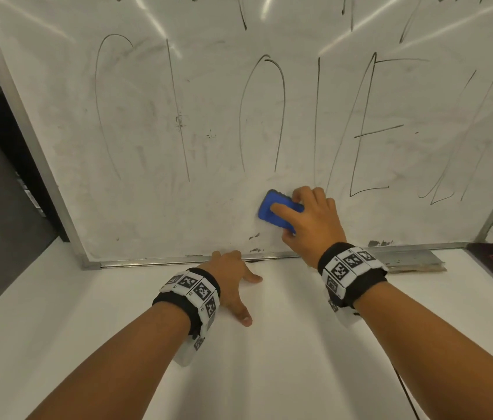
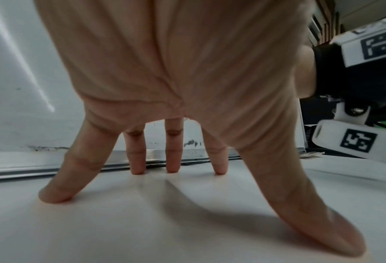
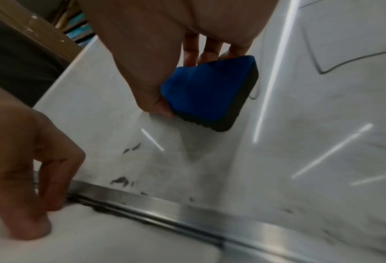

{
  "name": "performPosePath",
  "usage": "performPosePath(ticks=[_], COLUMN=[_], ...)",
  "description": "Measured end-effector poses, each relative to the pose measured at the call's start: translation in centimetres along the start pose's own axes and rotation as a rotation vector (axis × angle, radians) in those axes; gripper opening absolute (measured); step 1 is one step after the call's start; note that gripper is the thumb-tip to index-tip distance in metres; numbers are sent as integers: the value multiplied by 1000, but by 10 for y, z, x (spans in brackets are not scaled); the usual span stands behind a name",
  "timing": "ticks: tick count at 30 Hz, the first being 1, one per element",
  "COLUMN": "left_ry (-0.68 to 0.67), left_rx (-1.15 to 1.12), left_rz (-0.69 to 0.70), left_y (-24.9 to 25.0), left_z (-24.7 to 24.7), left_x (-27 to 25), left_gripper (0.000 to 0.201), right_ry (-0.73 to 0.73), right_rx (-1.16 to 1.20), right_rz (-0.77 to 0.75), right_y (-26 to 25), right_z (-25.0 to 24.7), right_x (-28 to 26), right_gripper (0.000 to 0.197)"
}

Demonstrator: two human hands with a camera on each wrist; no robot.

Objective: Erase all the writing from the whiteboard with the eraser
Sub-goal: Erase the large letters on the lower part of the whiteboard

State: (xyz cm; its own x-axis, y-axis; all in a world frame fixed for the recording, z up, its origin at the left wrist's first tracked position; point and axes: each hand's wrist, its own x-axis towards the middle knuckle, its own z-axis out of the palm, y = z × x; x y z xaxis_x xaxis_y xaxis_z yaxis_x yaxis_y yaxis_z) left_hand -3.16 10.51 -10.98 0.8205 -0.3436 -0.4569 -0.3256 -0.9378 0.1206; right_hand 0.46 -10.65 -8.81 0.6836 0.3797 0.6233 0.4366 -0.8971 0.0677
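Head view showed the right hand [image 1: 312, 219] holding the blue eraser [image 1: 272, 209] flat against the whiteboard [image 1: 178, 86], low on its face and a little above the bottom frame rail [image 1: 178, 262]. The grip was closed round the eraser: index finger laid along its blue back, thumb on the lower edge, the other fingers curled over the top edge. Its long axis ran slantwise, from upper left down to lower right.

What the coming move turned on, as I judged it, was direction — nearly all the writing [image 1: 269, 116] lay above the eraser. The tall thin letters rose upward from just over the grip and spread to both sides, with more strokes toward the right edge and another line at the very top. A few dark smudges [image 1: 254, 237] sat just below the eraser, near the rail. So the stroke would need to go up and across, not down.

Right wrist view showed the eraser's dark felt face [image 3: 244, 99] against the board.

The left hand [image 1: 230, 277] was spread open — fingertips [image 2: 171, 167] planted on the white tabletop [image 1: 269, 359] beside the rail, holding nothing. The right hand was plainly the one to do the wiping.
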Motion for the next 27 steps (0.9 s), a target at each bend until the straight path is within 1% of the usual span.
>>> performPosePath(ticks=[3,5,7,9,10,11,14,16,19,21,22,23,24,27], left_ry=[-1,-20,-26,-21,-25,-29,-12,38,94,79,65,53,46,44], left_rx=[15,42,58,81,93,102,94,52,25,71,81,81,80,70], left_rz=[-8,-18,-27,-16,-1,24,156,227,273,276,270,263,259,247], left_y=[3,5,6,7,9,13,33,50,71,77,77,77,77,79], left_z=[-2,-5,-7,-9,-10,-12,-14,-11,-2,2,2,2,1,0], left_x=[4,6,6,6,6,7,11,17,28,34,36,38,39,41], left_gripper=[106,108,109,108,108,107,97,90,85,87,89,90,92,95], right_ry=[37,38,15,-65,-98,-101,-25,-33,-128,-253,-297,-307,-286,-150], right_rx=[31,54,75,60,57,70,144,157,156,127,100,83,81,116], right_rz=[114,153,146,112,116,152,316,364,378,387,399,420,440,453], right_y=[22,24,17,14,16,21,40,47,45,44,46,50,54,61], right_z=[-6,-8,-5,1,2,0,-15,-26,-30,-28,-27,-27,-30,-38], right_x=[-11,-11,-12,-21,-26,-30,-29,-22,-21,-29,-34,-36,-35,-24], right_gripper=[52,51,52,54,55,54,53,55,56,56,56,56,56,55])
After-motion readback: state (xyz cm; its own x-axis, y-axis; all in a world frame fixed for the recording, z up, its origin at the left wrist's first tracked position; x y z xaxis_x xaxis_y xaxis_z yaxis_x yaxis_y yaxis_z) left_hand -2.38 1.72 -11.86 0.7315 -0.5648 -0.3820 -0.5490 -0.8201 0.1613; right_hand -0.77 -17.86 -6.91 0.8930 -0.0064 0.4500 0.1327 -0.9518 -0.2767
